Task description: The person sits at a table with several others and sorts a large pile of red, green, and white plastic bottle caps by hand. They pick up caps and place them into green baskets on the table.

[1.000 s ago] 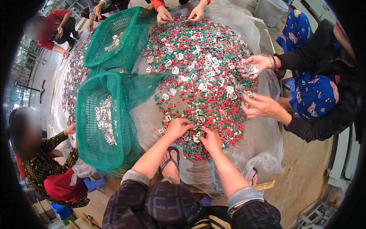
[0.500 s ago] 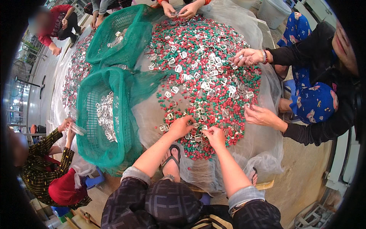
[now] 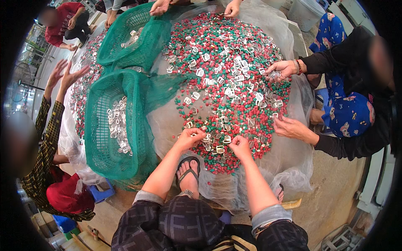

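A wide heap of small red, green and white pieces (image 3: 259, 119) lies before me, with silvery slide buckles (image 3: 229, 92) scattered all through it. My left hand (image 3: 190, 137) is over the near left part of the heap, thumb and fingertips pinched together. To its right, my right hand (image 3: 240, 146) is also closed in a pinch, close beside a pale buckle (image 3: 226, 139). Another buckle (image 3: 220, 149) rests between the two hands. Whatever either pinch holds is too small or hidden to make out.
Two green plastic baskets (image 3: 97, 157) draped with green netting stand left of the heap, with buckles inside. Thin white mesh (image 3: 299, 138) spreads under the heap. Co-workers reach in from the right, the far side and the left; one hand (image 3: 281, 70) at right holds several buckles.
My left hand has drawn back leftward, and my right hand has shifted slightly right. At left, a co-worker's hands have risen and spread. At the far side, another person's hands have parted.
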A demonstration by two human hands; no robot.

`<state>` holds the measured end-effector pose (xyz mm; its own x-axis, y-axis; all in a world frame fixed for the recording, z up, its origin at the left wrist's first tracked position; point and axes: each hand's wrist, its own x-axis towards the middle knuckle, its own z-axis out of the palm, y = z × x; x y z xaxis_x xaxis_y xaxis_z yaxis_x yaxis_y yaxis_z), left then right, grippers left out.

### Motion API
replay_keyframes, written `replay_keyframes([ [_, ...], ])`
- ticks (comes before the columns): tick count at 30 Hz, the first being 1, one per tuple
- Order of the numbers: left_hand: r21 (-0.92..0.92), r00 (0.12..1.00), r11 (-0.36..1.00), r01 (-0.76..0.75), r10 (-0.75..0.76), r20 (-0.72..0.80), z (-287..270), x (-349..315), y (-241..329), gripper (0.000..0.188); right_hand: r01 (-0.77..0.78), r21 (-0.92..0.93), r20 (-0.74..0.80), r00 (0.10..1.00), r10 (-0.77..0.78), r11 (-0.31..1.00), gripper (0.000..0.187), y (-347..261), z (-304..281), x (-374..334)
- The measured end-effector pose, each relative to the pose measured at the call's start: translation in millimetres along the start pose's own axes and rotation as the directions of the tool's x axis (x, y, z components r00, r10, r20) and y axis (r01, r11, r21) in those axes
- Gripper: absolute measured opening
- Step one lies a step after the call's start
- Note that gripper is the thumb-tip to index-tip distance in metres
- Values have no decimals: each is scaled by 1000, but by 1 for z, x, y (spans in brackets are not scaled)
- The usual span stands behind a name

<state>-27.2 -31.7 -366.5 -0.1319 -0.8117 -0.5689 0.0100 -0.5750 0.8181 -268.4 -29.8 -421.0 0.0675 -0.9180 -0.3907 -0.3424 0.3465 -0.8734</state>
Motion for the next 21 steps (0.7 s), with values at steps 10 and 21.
replay_keyframes([
  [10, 608, 973, 760, -229, 170, 153, 43, -1, -34, 20, -339, 462, 170, 941, 293, 819, 15, -41, -29, -3],
  [21, 790, 958, 554, -261, 247, 144, 60, -7, -29, 26, -449, 848, 410, 892, 191, 282, 68, -24, -64, -5],
])
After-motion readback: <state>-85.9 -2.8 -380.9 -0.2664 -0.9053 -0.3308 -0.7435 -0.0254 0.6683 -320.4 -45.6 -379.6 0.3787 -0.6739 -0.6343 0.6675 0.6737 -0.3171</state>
